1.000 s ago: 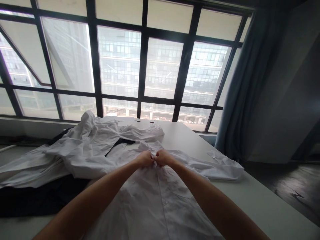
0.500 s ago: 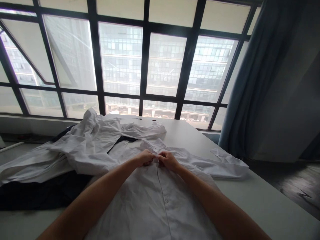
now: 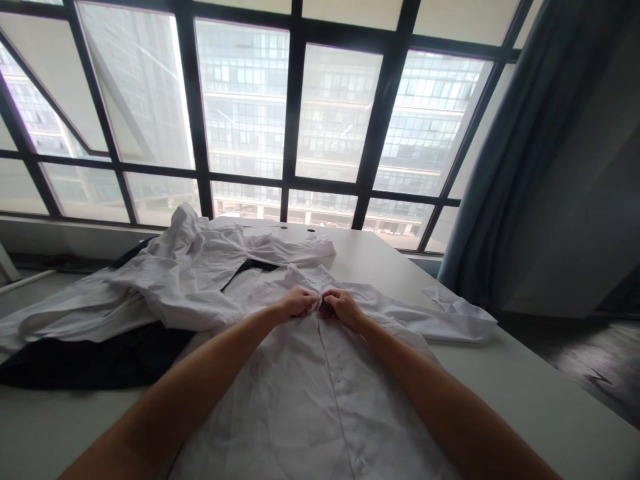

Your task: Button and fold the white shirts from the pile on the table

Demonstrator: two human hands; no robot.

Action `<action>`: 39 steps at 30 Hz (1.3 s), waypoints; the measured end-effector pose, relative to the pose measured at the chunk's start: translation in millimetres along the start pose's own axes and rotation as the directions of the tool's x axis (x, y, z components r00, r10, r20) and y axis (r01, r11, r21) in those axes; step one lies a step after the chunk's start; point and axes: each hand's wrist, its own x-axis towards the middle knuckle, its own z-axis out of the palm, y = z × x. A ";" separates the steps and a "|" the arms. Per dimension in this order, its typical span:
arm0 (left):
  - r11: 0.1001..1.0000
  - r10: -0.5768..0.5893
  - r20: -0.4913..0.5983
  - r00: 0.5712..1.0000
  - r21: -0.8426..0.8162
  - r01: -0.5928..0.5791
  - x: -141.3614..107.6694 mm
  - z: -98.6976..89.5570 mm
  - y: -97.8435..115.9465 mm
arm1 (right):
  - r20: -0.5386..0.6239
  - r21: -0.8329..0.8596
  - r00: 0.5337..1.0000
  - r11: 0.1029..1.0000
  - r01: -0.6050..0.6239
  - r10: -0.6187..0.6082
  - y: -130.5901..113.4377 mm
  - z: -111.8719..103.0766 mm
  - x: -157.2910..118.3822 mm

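Note:
A white button-front shirt lies spread on the white table, its collar toward the window and one sleeve stretched to the right. My left hand pinches the front edge of the shirt just below the collar. Close beside it, my right hand has its fingers closed on the other side of the same front opening. The fingertips nearly meet, and whatever small part lies between them is hidden. Buttons show along the placket nearer to me.
More white garments lie heaped on the left, with a dark cloth partly under them. A large window with black frames stands behind the table. A blue-grey curtain hangs at the right, beyond the table's edge.
The view has tilted down slightly, so more of the shirt's lower front shows. Both hands remain at the placket below the collar, with a small shift of the fingers.

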 end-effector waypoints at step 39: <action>0.547 0.393 -0.152 0.907 0.832 -0.097 -6.7 4.2 -8.6 | -0.150 -0.622 0.957 0.776 0.105 -0.250 2.7 -7.2 3.1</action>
